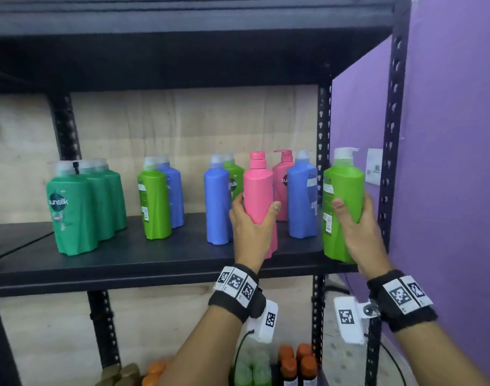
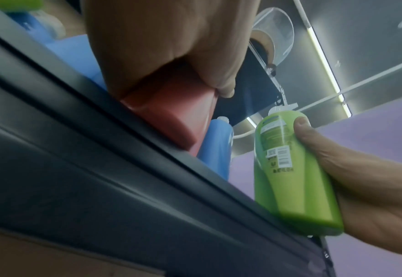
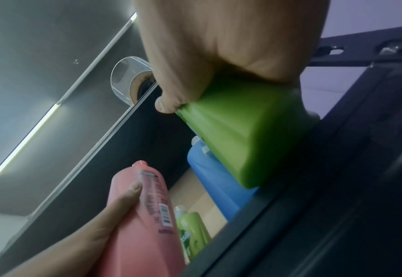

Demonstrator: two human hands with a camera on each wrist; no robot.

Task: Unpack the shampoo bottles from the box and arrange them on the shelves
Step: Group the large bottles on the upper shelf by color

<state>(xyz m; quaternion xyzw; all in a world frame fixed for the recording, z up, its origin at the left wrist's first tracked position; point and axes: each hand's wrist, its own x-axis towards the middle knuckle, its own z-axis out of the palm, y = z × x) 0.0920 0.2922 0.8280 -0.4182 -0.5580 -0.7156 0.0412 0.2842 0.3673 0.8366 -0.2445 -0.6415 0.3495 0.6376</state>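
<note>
Well along: many bottles stand on the shelf [image 1: 154, 263]. The left hand [image 1: 252, 227] grips a pink bottle [image 1: 259, 190], the right hand [image 1: 360, 232] a green bottle [image 1: 342, 196], both at the shelf's front edge; the box is unseen.

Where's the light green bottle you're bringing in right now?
In the head view, the light green bottle is in the right hand at the shelf's right front corner, beside a blue bottle.

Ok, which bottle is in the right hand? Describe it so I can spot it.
Find the black shelf against the purple wall. At its far right front corner, the right hand holds a light green bottle. It is the only green one right of the blue bottle.
</note>
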